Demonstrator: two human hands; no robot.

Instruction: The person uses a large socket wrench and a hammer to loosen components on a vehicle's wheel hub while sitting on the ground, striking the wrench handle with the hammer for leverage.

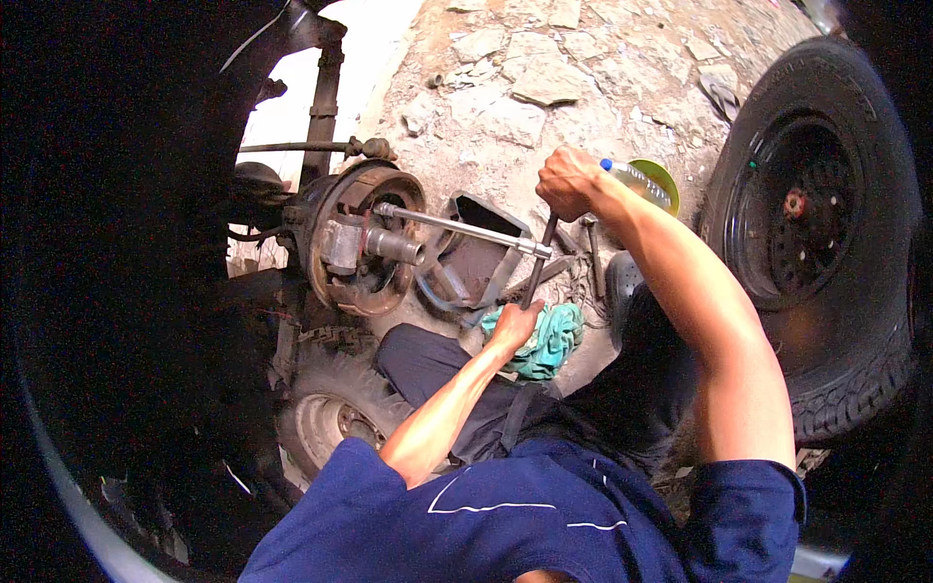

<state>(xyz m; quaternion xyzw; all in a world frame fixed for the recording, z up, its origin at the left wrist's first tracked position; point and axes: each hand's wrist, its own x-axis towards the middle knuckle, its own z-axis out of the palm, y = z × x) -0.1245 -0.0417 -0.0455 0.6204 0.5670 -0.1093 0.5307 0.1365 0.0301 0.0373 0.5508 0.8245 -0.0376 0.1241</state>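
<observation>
1. Centre: the right hand [569, 182] clenches a dark bar's [534, 280] upper end; the left hand [517, 325] wraps its lower end, probably for balanced leverage.
2. The bar crosses a chrome shaft [466, 228], which reaches the brake assembly [342, 243], left of centre.
3. Teal cloth [552, 340] lies beside the left hand, seemingly kept handy.

Right of the rusty, round metal wheel hub [366, 241], the bare left hand [516, 326] and bare right hand [569, 183] grip a straight, dark metal bar [535, 279] (it crosses a long, silver metal rod [462, 229] reaching the hub).
</observation>
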